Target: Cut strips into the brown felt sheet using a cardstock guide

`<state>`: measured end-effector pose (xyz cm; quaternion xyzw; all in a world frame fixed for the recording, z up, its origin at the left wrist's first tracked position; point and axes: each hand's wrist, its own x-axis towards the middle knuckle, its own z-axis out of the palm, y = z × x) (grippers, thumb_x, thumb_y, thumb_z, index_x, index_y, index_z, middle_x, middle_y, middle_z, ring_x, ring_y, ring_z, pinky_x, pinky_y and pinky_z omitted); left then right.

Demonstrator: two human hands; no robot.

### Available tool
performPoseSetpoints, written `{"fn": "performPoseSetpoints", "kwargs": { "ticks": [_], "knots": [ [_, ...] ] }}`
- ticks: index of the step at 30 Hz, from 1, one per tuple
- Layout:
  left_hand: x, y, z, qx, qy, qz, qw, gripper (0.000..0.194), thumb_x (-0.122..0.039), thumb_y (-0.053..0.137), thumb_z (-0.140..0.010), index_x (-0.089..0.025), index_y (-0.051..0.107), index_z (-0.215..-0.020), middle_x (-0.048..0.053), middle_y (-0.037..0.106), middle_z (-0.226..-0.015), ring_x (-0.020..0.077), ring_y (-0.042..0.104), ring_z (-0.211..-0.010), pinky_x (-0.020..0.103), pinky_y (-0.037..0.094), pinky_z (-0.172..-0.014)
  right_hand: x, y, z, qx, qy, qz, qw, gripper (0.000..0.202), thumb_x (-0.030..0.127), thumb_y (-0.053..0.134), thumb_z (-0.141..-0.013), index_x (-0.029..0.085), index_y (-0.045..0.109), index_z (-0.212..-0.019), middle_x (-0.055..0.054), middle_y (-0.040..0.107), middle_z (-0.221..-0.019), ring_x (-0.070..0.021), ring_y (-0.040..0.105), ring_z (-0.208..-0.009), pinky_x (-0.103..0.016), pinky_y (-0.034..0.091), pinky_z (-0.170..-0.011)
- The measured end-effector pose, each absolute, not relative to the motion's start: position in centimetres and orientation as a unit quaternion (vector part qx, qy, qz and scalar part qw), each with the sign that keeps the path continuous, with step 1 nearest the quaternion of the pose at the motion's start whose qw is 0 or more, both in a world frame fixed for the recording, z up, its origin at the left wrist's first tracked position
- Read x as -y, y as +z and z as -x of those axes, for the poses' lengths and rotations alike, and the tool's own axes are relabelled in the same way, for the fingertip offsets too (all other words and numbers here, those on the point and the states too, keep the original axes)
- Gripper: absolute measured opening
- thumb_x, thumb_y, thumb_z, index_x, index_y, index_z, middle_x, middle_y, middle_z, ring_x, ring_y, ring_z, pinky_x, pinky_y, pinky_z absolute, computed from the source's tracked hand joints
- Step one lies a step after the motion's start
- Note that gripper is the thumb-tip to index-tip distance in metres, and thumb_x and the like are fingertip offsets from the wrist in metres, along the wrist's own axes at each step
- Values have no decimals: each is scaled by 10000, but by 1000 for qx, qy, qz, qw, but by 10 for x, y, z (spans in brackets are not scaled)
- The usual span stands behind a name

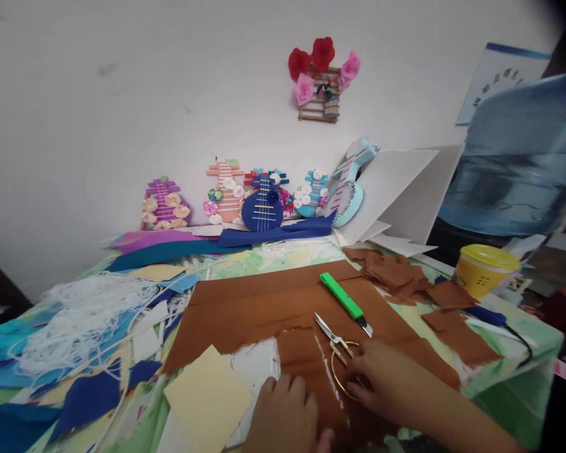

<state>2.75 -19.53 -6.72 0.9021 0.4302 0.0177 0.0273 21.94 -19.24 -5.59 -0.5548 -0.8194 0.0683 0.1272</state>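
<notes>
My left hand (283,412) lies at the front with its fingers stretched over a white board (257,362) and the brown paper strip (299,358) covering part of it. Gold-handled scissors (332,336) rest on a large brown sheet (245,299), blades pointing away and to the left. The fingers of my right hand (370,377) curl around their handle loops. Just beyond the scissors is a green utility knife (342,296) with its blade out. A pale yellow square of paper (208,396) is left of my left hand.
White cord (89,314) lies tangled over coloured scraps at left. Brown scraps (396,274), a yellow-lidded tub (485,270) and a blue corded tool (488,316) are at right. Decorated lute-shaped crafts (263,207) stand along the wall. A large water bottle (514,157) stands beyond the right edge.
</notes>
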Motion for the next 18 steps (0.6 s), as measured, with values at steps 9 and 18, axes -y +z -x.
{"fn": "performPoseSetpoints", "kwargs": {
  "ticks": [9,18],
  "knots": [
    [177,-81,-37,-465,46,-879,97,585,-487,415,-782,-130,421,-1245,156,342,-1313,332,263,-1201,498,165,-974,176,-57,-212,726,89,682,5,134,234,460,-741,156,566,-714,-107,616,-738,-203,560,-647,-256,306,-516],
    [175,-75,-35,-450,17,-884,124,623,-519,369,-787,-107,406,-1254,182,334,-1307,347,252,-1205,516,154,-974,158,-39,-249,738,95,668,3,168,317,504,-716,168,541,-786,-61,595,-717,-168,511,-609,-245,274,-500]
  ]
}}
